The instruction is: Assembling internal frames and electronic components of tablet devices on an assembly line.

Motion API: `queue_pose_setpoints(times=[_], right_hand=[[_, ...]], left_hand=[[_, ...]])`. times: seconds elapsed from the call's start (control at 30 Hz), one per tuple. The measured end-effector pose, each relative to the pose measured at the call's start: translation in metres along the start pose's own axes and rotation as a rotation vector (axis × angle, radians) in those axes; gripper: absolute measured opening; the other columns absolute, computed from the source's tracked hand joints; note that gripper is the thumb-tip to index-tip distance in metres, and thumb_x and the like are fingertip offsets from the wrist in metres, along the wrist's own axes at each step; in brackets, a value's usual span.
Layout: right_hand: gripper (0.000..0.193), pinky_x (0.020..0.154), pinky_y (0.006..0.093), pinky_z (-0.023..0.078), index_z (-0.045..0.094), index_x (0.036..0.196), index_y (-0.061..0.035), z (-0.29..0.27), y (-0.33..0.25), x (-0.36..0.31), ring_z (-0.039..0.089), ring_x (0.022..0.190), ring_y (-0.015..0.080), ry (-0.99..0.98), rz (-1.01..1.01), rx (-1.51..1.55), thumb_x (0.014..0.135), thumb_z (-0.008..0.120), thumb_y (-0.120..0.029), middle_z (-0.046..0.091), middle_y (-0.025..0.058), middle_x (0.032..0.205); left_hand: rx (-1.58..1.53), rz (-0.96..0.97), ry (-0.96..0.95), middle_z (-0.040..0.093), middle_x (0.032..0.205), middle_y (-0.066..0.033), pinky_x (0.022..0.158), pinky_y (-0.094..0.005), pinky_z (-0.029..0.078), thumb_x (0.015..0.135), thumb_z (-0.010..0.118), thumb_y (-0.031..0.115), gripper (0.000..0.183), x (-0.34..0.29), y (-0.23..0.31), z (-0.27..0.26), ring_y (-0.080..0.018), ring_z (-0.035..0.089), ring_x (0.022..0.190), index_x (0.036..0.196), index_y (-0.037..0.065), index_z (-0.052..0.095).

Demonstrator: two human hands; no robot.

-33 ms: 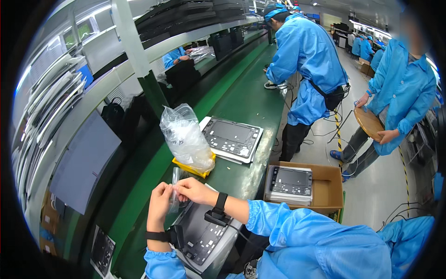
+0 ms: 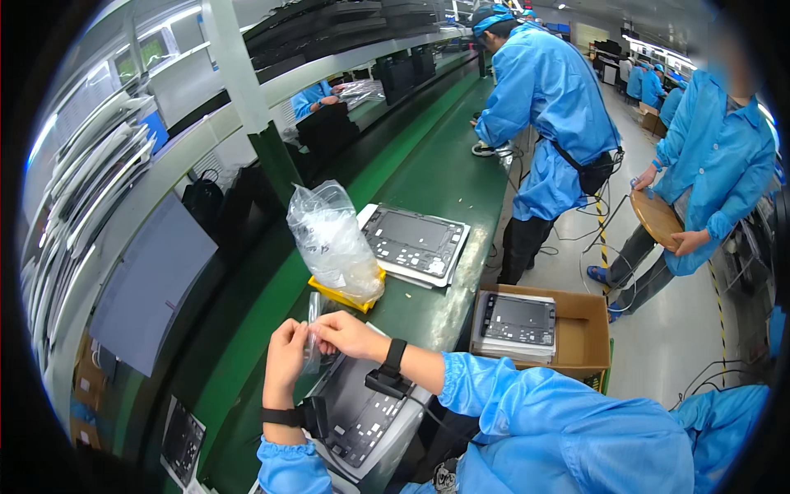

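Close together, my left hand [image 2: 285, 356] and my right hand [image 2: 347, 336] both pinch a small clear plastic bag [image 2: 312, 361]. Its upper part sticks up between my fingertips, and what it holds, if anything, I cannot make out. Below my hands lies a flat black panel [image 2: 366, 424] with small white patches and cut-outs, on pale sheets; my wrists partly cover it. Just beyond my hands, a large clear plastic bag [image 2: 333, 243] full of whitish pieces stands in a yellow tray [image 2: 341, 300].
More black panels [image 2: 415, 239] lie stacked beyond the tray on the green bench [image 2: 448, 185]. To the right, a cardboard box [image 2: 583, 331] holds a panel stack [image 2: 517, 323]. One co-worker [image 2: 547, 107] leans over the bench; another person holds a round wooden board [image 2: 656, 218].
The whole picture has shifted very slightly to the right. Both hands keep their pinch on the small plastic bag.
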State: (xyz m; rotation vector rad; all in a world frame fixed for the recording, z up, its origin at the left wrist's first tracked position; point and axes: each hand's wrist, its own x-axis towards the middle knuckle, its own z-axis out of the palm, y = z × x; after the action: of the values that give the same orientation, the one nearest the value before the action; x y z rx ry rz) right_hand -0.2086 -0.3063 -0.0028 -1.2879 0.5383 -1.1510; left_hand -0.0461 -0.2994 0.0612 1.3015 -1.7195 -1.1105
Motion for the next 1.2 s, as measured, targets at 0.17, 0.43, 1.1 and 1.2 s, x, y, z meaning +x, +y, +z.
queue_pose_setpoints(times=[0.17,0.43,1.1,1.2], right_hand=[[0.031,0.059,0.0217,0.045,0.059,0.091,-0.0059,-0.002,-0.003,0.006,0.053,0.067,0.0061,-0.062,0.051,-0.06,0.104,0.045,-0.03,0.057,-0.0018,0.077],[0.027,0.059,0.022,0.046,0.061,0.094,-0.0054,-0.014,-0.018,-0.002,0.056,0.066,0.0077,-0.142,0.115,0.03,0.104,0.043,-0.023,0.059,-0.0004,0.076],[0.034,0.049,0.0238,0.039,0.054,0.067,-0.0051,0.002,-0.02,-0.008,0.049,0.053,0.0074,0.045,-0.017,-0.117,0.097,0.047,-0.019,0.053,-0.0002,0.06],[0.036,0.047,0.0281,0.039,0.054,0.059,-0.0016,0.001,-0.02,-0.008,0.05,0.049,0.0091,0.099,-0.026,-0.22,0.091,0.052,-0.02,0.053,0.0044,0.053]], left_hand=[[0.286,0.161,0.064,0.061,0.067,-0.0055,0.055,-0.0279,0.045,0.095,0.057,0.019,0.023,-0.008,0.019,0.005,-0.0125,0.058,0.06,0.08,0.002,0.055],[0.211,0.264,-0.015,0.055,0.066,-0.0017,0.055,-0.0266,0.041,0.101,0.051,0.024,0.029,-0.003,-0.003,0.01,-0.0098,0.051,0.059,0.08,0.003,0.055],[0.12,0.083,0.221,0.063,0.063,-0.0147,0.048,-0.0299,0.047,0.091,0.055,0.008,0.027,-0.008,0.013,0.003,-0.0146,0.062,0.052,0.066,-0.003,0.049],[0.323,0.189,0.277,0.063,0.061,-0.0133,0.049,-0.0306,0.05,0.091,0.055,0.006,0.026,-0.006,0.015,-0.002,-0.0161,0.063,0.05,0.067,-0.002,0.048]])
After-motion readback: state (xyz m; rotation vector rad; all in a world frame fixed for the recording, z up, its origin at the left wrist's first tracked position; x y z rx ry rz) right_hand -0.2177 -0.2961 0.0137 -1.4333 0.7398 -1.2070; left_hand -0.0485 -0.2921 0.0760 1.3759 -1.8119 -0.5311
